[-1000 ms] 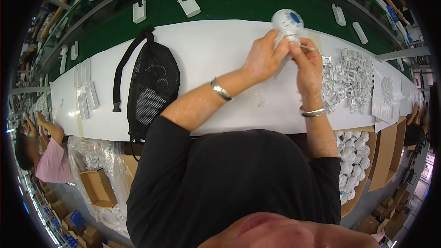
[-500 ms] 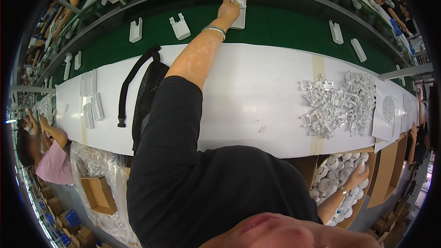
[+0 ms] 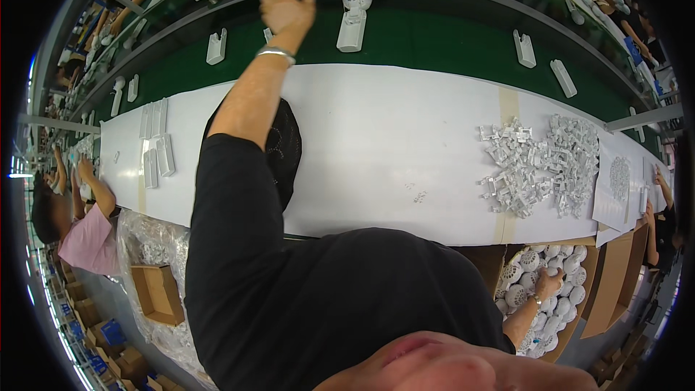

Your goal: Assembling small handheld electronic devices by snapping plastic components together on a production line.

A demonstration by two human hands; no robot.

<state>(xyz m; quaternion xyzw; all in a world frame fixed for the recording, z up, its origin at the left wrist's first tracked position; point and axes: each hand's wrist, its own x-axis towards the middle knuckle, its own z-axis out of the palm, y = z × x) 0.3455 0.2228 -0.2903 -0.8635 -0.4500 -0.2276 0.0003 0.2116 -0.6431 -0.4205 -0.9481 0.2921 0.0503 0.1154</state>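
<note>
My left hand (image 3: 287, 13) is stretched out over the green conveyor belt (image 3: 449, 36), fingers apart and nothing in it. A white casing (image 3: 268, 34) lies just behind my wrist, mostly hidden. To the right of that hand, a white handheld device (image 3: 352, 25) with a round slotted head lies on the belt, apart from my fingers. At the lower right my right hand (image 3: 549, 284) is down in a cardboard box (image 3: 588, 275) of round white slotted heads (image 3: 516, 295). Its fingers close around one white head (image 3: 552, 271), partly hidden by the hand.
The white tabletop (image 3: 376, 145) carries a pile of clear plastic parts (image 3: 536, 163) at right and several white casings (image 3: 156, 141) at left. A black mesh bag (image 3: 288, 148) lies partly under my left arm. Another person (image 3: 90, 239) works at left, beside a plastic-lined carton (image 3: 156, 293).
My left hand has let go of the white device and moved left, leaving it on the belt. My right hand has shifted slightly left within the box. The black bag's strap is out of sight.
</note>
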